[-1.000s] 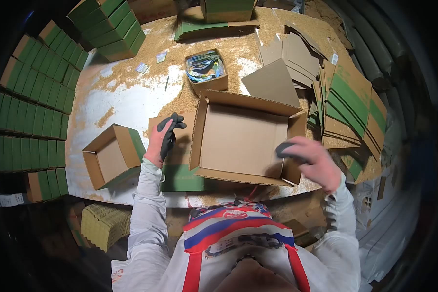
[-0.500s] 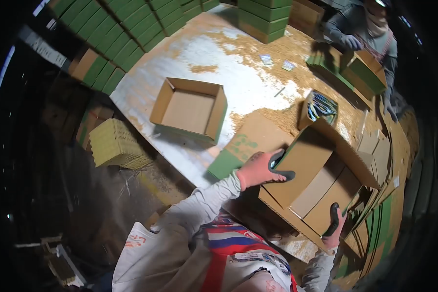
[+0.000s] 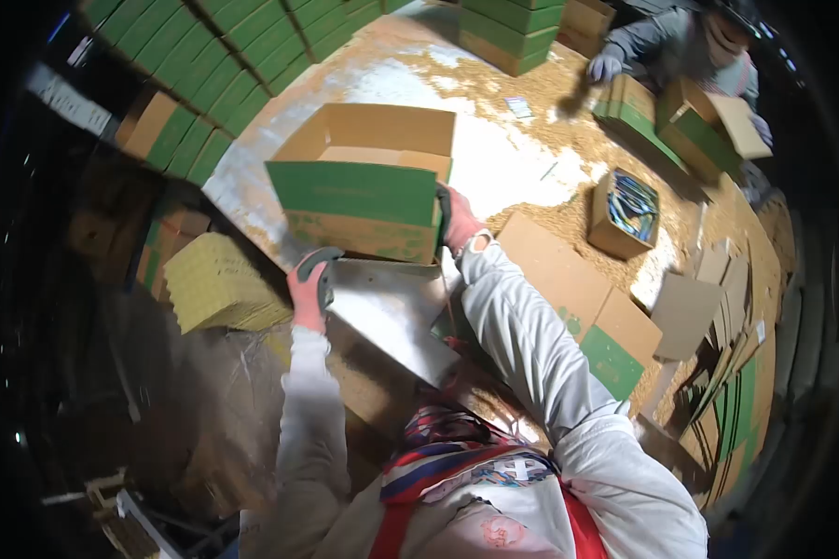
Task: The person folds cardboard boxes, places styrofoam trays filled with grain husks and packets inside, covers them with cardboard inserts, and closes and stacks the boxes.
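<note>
Has the open green-and-brown box (image 3: 359, 200) at the left near side of the counter (image 3: 499, 158) now! Sets the right hand (image 3: 460, 222) against its right side, fingers partly hidden, cannot tell whether clamped on it; holds the left hand (image 3: 310, 287) by its near lower edge, grip apart between thumb and fingers! Over to the right, a flattened carton (image 3: 557, 270), and just beyond, a small box (image 3: 617, 240) full of shiny packets (image 3: 634, 205)
</note>
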Demonstrator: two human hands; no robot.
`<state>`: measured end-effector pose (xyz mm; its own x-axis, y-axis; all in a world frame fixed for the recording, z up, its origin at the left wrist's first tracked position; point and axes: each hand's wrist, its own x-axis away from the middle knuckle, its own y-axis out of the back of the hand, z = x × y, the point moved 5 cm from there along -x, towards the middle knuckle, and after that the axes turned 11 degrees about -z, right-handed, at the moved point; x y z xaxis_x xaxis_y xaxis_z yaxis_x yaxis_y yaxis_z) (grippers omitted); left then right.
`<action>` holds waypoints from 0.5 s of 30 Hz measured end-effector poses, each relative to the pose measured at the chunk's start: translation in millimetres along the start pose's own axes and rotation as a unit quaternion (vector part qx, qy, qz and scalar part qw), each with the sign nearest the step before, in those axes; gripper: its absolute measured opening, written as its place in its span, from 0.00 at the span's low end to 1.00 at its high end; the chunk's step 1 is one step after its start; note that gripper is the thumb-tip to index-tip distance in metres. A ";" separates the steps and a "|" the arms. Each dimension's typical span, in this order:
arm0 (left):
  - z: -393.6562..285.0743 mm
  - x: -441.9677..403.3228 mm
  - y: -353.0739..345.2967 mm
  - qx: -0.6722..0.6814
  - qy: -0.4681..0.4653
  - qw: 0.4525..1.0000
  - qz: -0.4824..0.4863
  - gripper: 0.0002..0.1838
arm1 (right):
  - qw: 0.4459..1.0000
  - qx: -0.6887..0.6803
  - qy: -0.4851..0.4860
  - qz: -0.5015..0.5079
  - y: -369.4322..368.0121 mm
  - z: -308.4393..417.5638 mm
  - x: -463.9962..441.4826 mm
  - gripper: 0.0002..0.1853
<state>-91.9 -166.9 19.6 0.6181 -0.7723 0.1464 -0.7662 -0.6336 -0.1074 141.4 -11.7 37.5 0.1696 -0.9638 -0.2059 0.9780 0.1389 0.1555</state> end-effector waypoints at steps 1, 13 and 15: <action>4.5 7.8 -3.8 -0.020 -0.050 0.998 -0.014 0.12 | 0.995 -0.086 -0.050 0.018 -0.2 -11.6 -7.4 0.15; 15.5 18.0 -17.9 0.035 -0.036 0.994 -0.101 0.09 | 0.982 0.049 -0.086 -0.160 -6.9 -60.2 -1.1 0.40; -18.3 60.0 -40.6 0.049 -0.079 0.994 -0.063 0.10 | 0.963 0.208 0.050 -0.163 39.6 10.9 27.3 0.39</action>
<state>-27.0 -186.7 50.7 0.7334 -0.6797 0.0087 -0.6655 -0.7206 -0.1946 183.3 -34.9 48.6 -0.1068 -0.9115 -0.3971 0.8520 -0.2898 0.4360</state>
